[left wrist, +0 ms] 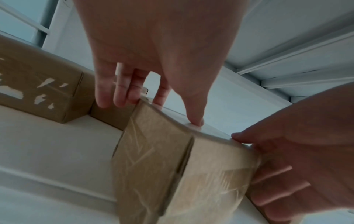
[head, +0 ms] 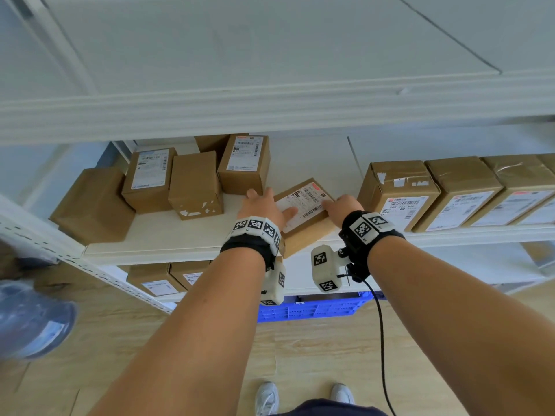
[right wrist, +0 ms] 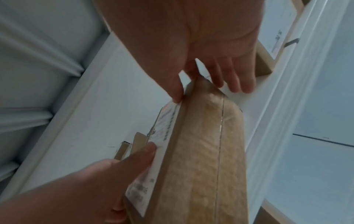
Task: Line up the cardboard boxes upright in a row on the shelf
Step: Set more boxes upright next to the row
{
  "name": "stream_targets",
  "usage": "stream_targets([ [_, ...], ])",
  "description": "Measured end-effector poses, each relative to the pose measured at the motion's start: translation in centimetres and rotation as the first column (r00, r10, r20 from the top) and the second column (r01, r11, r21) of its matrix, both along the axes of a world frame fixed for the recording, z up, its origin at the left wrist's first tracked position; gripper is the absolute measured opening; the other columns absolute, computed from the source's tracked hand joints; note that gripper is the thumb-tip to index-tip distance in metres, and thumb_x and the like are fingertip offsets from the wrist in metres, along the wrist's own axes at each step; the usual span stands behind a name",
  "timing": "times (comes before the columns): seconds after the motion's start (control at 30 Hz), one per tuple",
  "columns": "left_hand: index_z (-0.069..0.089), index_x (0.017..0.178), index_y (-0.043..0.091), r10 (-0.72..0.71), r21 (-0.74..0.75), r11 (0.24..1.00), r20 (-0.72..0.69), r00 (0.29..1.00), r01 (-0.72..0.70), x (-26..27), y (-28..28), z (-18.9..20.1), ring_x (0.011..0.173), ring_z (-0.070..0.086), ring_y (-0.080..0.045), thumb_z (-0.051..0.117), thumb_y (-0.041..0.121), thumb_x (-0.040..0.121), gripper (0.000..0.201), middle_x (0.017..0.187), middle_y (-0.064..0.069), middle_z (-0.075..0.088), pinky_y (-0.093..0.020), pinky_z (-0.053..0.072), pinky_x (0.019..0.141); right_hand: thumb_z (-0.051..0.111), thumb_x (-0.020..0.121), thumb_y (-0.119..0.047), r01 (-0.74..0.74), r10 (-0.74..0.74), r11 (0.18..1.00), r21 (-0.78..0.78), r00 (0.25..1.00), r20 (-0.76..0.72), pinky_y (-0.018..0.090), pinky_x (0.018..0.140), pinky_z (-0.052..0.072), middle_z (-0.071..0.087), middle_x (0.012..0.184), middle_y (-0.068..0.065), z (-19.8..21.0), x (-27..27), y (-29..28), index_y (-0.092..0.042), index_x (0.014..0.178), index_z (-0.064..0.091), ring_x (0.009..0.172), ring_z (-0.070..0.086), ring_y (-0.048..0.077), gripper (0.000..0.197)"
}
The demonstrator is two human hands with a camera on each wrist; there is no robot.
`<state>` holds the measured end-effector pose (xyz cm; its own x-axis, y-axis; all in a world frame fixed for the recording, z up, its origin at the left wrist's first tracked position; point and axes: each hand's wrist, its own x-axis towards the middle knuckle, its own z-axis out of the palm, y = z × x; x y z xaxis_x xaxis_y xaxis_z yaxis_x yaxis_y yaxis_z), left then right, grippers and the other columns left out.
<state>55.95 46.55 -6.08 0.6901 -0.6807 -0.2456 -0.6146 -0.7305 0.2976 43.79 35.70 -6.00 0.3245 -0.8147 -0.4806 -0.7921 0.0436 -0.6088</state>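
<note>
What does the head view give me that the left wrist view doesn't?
Head only: the row of boxes at the right, the loose group at the left, the printed label on the flat box.

Left wrist only: the taped near side of that box.

Both: the left hand and right hand, thumbs on top of the flat box, on the shelf.

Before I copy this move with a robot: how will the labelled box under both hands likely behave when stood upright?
The labelled box looks stiff: its edges stay straight under the left hand and right hand. Glossy tape on its side could be slippery. It looks flat and thin, so on end it may tip.
</note>
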Motion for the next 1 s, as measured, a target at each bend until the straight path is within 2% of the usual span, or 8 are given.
stream_targets([
  [0.1, 0.047, 0.13, 0.014, 0.004, -0.026, 1.0, 0.06, 0.998, -0.003, -0.2, 0.0, 0.6, 0.113, 0.052, -0.028, 0.059, 0.06, 0.083, 0.066, 0.127, -0.01, 0.044, -0.039, 0.047, 0.085, 0.048, 0.096, -0.036, 0.083, -0.088, 0.986, 0.144, 0.996, 0.026, 0.037, 0.069, 0.057, 0.061, 0.096, 0.013, 0.1, 0.2, 0.4, -0.001, 0.122, 0.051, 0.08, 0.066, 0.027, 0.043],
  [0.2, 0.051, 0.119, 0.011, -0.001, -0.056, 0.998, -0.003, 1.0, 0.0, -0.1, 0.0, 0.3, 0.096, 0.059, -0.024, 0.056, 0.05, 0.091, 0.048, 0.11, -0.008, 0.057, -0.034, 0.049, 0.074, 0.052, 0.096, -0.027, 0.062, -0.085, 0.975, 0.212, 0.991, 0.1, 0.045, 0.084, 0.057, 0.065, 0.107, 0.017, 0.4, 0.1, 0.8, -0.001, 0.119, 0.052, 0.095, 0.068, 0.034, 0.034],
  [0.37, 0.054, 0.119, 0.014, -0.002, -0.138, 0.99, -0.197, 0.98, -0.026, -0.5, -0.4, 0.3, 0.081, 0.065, -0.019, 0.051, 0.039, 0.096, 0.034, 0.101, -0.002, 0.067, -0.03, 0.053, 0.068, 0.057, 0.093, -0.014, 0.005, -0.012, 0.999, 0.036, 0.979, 0.203, 0.042, 0.079, 0.059, 0.064, 0.109, 0.01, 1.2, -0.3, 0.6, -0.011, 0.13, 0.044, 0.089, 0.067, 0.025, 0.039],
  [0.53, 0.054, 0.122, 0.013, -0.007, -0.335, 0.94, -0.195, 0.981, -0.06, -1.0, -0.9, 0.9, 0.1, 0.064, -0.023, 0.057, 0.029, 0.093, 0.033, 0.117, -0.004, 0.066, -0.028, 0.047, 0.073, 0.057, 0.086, -0.002, 0.011, 0.092, 0.955, -0.297, 0.94, 0.329, 0.025, 0.068, 0.053, 0.06, 0.119, 0.004, 3.5, -0.5, -0.4, -0.018, 0.131, 0.049, 0.09, 0.062, 0.018, 0.048],
  [0.67, 0.056, 0.117, 0.011, 0.029, -0.374, 0.92, -0.239, 0.971, -0.12, -1.9, -0.9, 0.3, 0.097, 0.063, -0.024, 0.053, 0.021, 0.093, 0.026, 0.111, -0.002, 0.067, -0.027, 0.043, 0.073, 0.056, 0.082, 0.004, 0.018, 0.104, 0.941, -0.338, 0.934, 0.341, 0.017, 0.059, 0.048, 0.055, 0.121, 0.007, 3.3, -0.9, -0.3, -0.022, 0.115, 0.055, 0.088, 0.061, 0.019, 0.043],
  [0.77, 0.06, 0.1, 0.007, 0.023, -0.356, 0.927, -0.261, 0.965, -0.119, -2.1, -0.8, -0.3, 0.077, 0.058, -0.022, 0.047, 0.018, 0.093, 0.019, 0.101, -0.008, 0.068, -0.027, 0.043, 0.066, 0.054, 0.081, 0.008, 0.033, 0.092, 0.931, -0.365, 0.943, 0.319, 0.008, 0.055, 0.033, 0.048, 0.12, 0.006, 2.8, -1.6, 0.1, -0.018, 0.108, 0.057, 0.082, 0.052, 0.013, 0.037],
  [0.83, 0.063, 0.103, 0.007, 0.086, -0.389, 0.894, -0.342, 0.936, -0.224, -1.8, -0.8, -0.5, 0.087, 0.064, -0.027, 0.041, 0.011, 0.093, 0.025, 0.106, -0.012, 0.068, -0.035, 0.052, 0.078, 0.049, 0.08, 0.011, 0.037, 0.08, 0.927, -0.373, 0.953, 0.293, 0.008, 0.055, 0.03, 0.046, 0.119, 0.006, 2.6, -2.3, 0.3, -0.016, 0.105, 0.057, 0.08, 0.049, 0.013, 0.038],
  [1.0, 0.054, 0.118, 0.014, 0.146, -0.428, 0.783, -0.577, 0.803, -0.45, -2.7, -1.3, 1.0, 0.102, 0.062, -0.032, 0.035, 0.044, 0.098, 0.041, 0.112, -0.01, 0.063, -0.047, 0.05, 0.094, 0.046, 0.081, 0.011, -0.01, 0.136, 0.897, -0.443, 0.958, 0.253, 0.017, 0.068, 0.041, 0.046, 0.121, 0.006, 3.2, -3.2, 0.7, -0.014, 0.108, 0.06, 0.09, 0.053, 0.02, 0.039],
])
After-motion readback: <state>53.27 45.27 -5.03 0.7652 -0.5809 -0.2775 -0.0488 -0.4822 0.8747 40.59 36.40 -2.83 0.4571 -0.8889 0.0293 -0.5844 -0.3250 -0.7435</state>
